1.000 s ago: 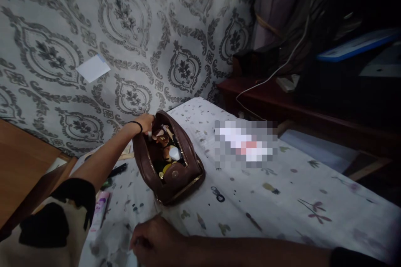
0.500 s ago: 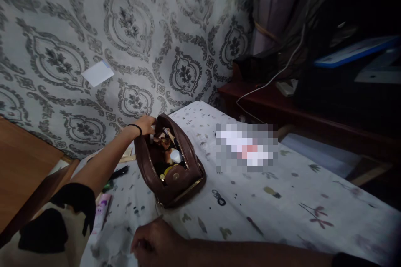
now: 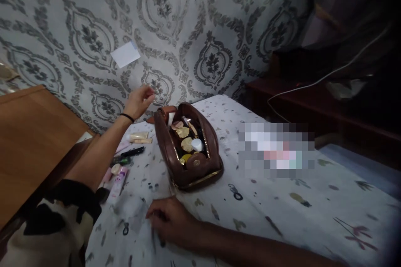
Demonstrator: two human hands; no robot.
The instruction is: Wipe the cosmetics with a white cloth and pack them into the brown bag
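A brown makeup bag (image 3: 190, 175) lies unzipped on a patterned sheet, its mouth facing up. Inside are several cosmetics, including a white-capped container (image 3: 197, 145), round gold compacts (image 3: 187, 144) and a white tube (image 3: 171, 118). My left hand (image 3: 140, 101) is raised just past the bag's far left end, apart from it, thumb and fingers parted with nothing visible between them. My right hand (image 3: 171, 219) rests on the sheet in front of the bag, fingers curled in loosely; nothing shows in them. Beside it is a pale, blurred, crumpled-looking patch (image 3: 130, 205).
Left of the bag lie a pink-and-purple tube (image 3: 118, 183), a black pen-like item (image 3: 133, 151), a green-ended item (image 3: 122, 160) and beige tubes (image 3: 139, 137). A wooden panel (image 3: 37, 142) borders the left. A pixelated object lies at right; a white cable (image 3: 313, 84) hangs behind.
My left hand has let go of the bag's far edge and lifted up and away from it. My right hand stays curled in front. The view has shifted left.
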